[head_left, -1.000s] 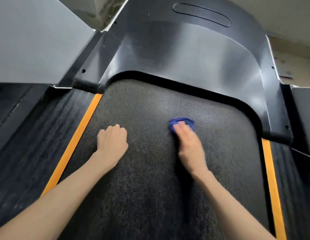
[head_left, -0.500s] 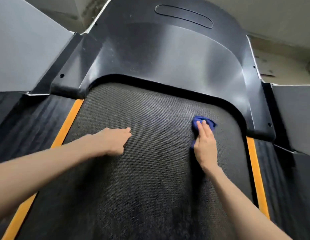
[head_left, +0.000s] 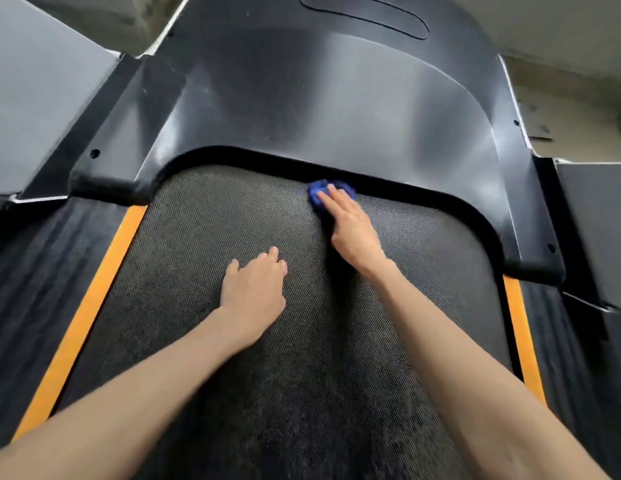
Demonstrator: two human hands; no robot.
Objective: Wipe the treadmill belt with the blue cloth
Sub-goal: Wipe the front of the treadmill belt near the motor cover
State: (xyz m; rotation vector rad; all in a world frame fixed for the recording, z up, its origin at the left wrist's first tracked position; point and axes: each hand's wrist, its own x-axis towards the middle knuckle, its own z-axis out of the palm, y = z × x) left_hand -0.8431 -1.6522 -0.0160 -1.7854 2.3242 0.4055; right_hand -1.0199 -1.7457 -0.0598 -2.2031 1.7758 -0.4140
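Fingers [head_left: 333, 200] of the right hand [head_left: 354, 233] lie straight and flat, pressing the cloth [head_left: 319, 189] onto the belt [head_left: 205, 237]. No clench, no pinch, just a flat press. The cloth is bunched small under the fingertips, right at the belt's far end, at the dark gap under the hood [head_left: 319, 98]; whether it touches the hood I can't tell. The left hand [head_left: 255, 292] rests nearer the body, fingers relaxed on the belt, holding nothing, looks like a brace. So the cloth sits ahead of the right fingers with no belt left beyond it. The belt's long axis runs back toward the person, stripes [head_left: 94, 299] on either side. My read: the next stroke pulls back or sweeps sideways, and it's the right hand's job, since it's the one on the cloth.
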